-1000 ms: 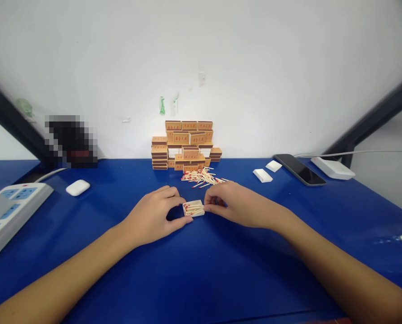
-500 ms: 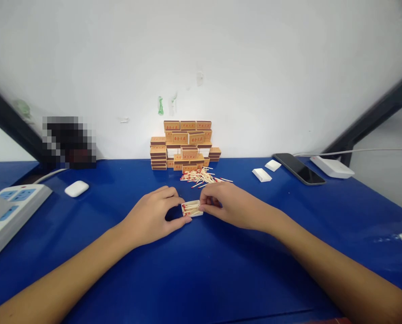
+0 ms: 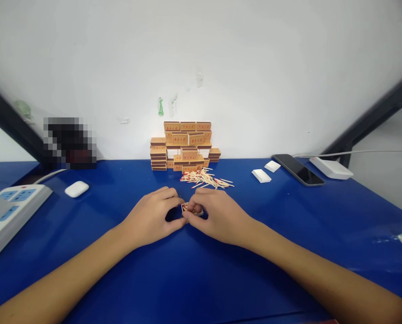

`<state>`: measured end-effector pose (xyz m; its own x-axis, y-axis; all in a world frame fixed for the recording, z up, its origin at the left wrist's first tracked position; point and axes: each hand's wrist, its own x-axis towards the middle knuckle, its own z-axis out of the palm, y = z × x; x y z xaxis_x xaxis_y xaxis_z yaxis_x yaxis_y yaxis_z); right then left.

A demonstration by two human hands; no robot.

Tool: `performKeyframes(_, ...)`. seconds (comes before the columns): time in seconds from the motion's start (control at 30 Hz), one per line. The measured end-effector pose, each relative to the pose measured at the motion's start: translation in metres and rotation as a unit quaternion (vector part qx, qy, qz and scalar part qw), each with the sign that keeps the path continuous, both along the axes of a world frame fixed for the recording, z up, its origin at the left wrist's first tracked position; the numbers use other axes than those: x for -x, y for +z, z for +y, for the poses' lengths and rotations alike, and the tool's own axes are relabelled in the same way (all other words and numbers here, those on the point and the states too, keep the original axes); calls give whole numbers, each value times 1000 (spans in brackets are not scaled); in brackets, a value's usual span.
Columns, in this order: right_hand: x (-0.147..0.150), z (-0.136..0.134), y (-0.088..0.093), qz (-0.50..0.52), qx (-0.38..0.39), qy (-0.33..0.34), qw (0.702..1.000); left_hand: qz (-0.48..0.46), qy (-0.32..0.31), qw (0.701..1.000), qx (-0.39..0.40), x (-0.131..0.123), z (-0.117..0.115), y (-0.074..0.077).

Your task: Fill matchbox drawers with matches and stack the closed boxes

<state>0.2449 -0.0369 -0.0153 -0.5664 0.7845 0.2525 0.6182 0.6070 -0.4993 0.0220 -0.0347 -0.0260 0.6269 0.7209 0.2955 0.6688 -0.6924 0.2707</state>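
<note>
A small white matchbox tray (image 3: 201, 213) with red-tipped matches in it lies on the blue table. My left hand (image 3: 153, 216) grips the tray's left end between thumb and fingers. Over the tray curls my right hand (image 3: 217, 216), its fingertips down among the matches and its thumb at the near left side. The right hand hides most of the tray, and whether it pinches a match cannot be made out. Behind the hands lies a loose pile of matches (image 3: 207, 178). At the wall, several tan matchboxes (image 3: 189, 153) are stacked.
Two small white pieces (image 3: 261, 175) lie right of the pile, near a dark phone (image 3: 298, 169) and a white flat device (image 3: 331, 168). On the left are a white rounded case (image 3: 77, 189) and a power strip (image 3: 21, 211). Beyond the blue table (image 3: 201, 279) rises a white wall (image 3: 255, 67).
My right hand has moved left from the tray's right end, and its fingers now cover most of the tray. My left hand keeps its place at the left end.
</note>
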Motion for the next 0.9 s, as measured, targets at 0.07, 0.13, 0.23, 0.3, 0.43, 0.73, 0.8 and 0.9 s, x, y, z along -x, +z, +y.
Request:
performKeyframes(0.07,-4,2,5,-4,-8,-8,1000,-5,-2,1000,-2,0,0,-1)
performKeyframes(0.13,-9,6,11,-8,-23,-25,999,-10,-1,1000,-9,0,0,-2)
performKeyframes(0.23,-16,11,17,1,-27,-44,999,-17,-2,1000,-20,1,1,-3)
performKeyframes(0.3,-18,14,16,17,-9,-36,999,-19,-3,1000,-20,1,1,-4)
performKeyframes(0.43,-17,19,7,11,14,-13,1000,-18,0,1000,-13,1,2,-4)
performKeyframes(0.73,-23,21,4,-15,-7,27,1000,-13,2,1000,-4,0,0,-2)
performKeyframes(0.8,-21,19,3,-35,-11,28,999,-11,2,1000,-6,0,0,-3)
performKeyframes(0.9,-18,18,1,-57,-30,17,998,-5,1,1000,-9,0,1,-3)
